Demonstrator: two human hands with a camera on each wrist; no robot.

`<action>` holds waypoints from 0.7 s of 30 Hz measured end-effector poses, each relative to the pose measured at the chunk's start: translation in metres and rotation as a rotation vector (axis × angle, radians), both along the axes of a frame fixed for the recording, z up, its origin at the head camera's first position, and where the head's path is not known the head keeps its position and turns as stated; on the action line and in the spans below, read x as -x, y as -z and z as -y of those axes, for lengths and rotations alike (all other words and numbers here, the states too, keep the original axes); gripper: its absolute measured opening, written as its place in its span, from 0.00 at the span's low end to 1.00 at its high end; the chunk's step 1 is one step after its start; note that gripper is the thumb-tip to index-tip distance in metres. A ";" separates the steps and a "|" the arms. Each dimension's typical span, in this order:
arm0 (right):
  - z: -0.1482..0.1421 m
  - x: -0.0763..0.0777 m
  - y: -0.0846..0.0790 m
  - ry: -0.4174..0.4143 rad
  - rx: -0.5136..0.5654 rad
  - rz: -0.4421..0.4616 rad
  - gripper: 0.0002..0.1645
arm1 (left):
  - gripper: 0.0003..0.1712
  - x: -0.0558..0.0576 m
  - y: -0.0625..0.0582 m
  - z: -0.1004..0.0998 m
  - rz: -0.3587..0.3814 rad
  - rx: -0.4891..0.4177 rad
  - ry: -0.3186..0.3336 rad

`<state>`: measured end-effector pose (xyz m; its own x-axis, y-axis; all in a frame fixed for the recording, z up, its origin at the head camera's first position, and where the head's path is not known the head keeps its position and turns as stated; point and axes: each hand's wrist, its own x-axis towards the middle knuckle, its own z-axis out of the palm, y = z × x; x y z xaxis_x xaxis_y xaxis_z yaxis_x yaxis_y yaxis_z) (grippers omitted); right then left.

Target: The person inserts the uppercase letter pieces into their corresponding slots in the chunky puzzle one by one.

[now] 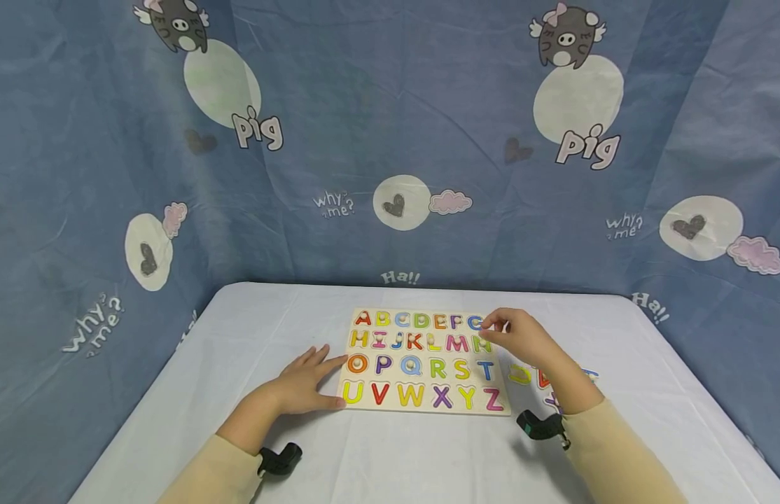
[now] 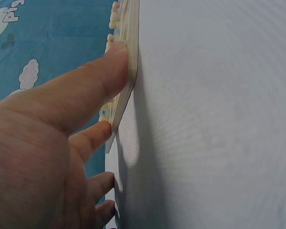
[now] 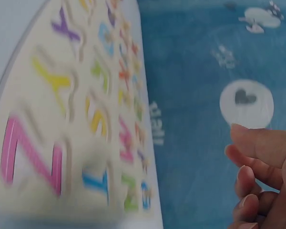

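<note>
A wooden alphabet puzzle board (image 1: 396,411) lies on the table, its colourful letters in rows from A to Z. My left hand (image 1: 304,383) is at the board's left edge with fingers spread; in the left wrist view the thumb (image 2: 97,71) presses on that edge. Over the upper right corner is my right hand (image 1: 519,334), fingertips close to the blue letter G (image 1: 474,323) and above the green letter N (image 1: 481,344). In the right wrist view its fingers (image 3: 245,179) are loosely bent, thumb and forefinger slightly apart, with nothing visible between them.
Loose pieces lie right of the board, partly behind the right forearm: a yellow one (image 1: 519,374), a red one (image 1: 543,379) and a purple one (image 1: 552,402). A white cloth (image 1: 415,462) covers the table. Behind it hangs a blue patterned curtain (image 1: 339,140).
</note>
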<state>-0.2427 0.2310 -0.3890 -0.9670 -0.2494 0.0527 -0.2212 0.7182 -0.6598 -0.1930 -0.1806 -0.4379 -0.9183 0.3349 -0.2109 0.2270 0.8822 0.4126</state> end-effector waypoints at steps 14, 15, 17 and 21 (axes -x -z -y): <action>-0.065 0.003 0.025 0.195 -0.008 0.070 0.14 | 0.53 0.000 0.000 0.001 0.012 0.001 -0.009; -0.068 0.003 0.027 0.204 -0.004 0.078 0.14 | 0.53 -0.001 -0.001 0.001 0.012 -0.001 -0.009; -0.072 0.005 0.030 0.214 0.010 0.096 0.15 | 0.53 -0.001 -0.001 0.001 0.011 -0.002 -0.010; -0.080 0.008 0.037 0.226 0.042 0.137 0.17 | 0.53 0.000 -0.001 0.000 0.010 -0.005 -0.012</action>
<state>-0.2510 0.3112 -0.4256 -0.9967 -0.0271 -0.0764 0.0345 0.7105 -0.7029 -0.1929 -0.1803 -0.4365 -0.9201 0.3252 -0.2184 0.2126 0.8828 0.4189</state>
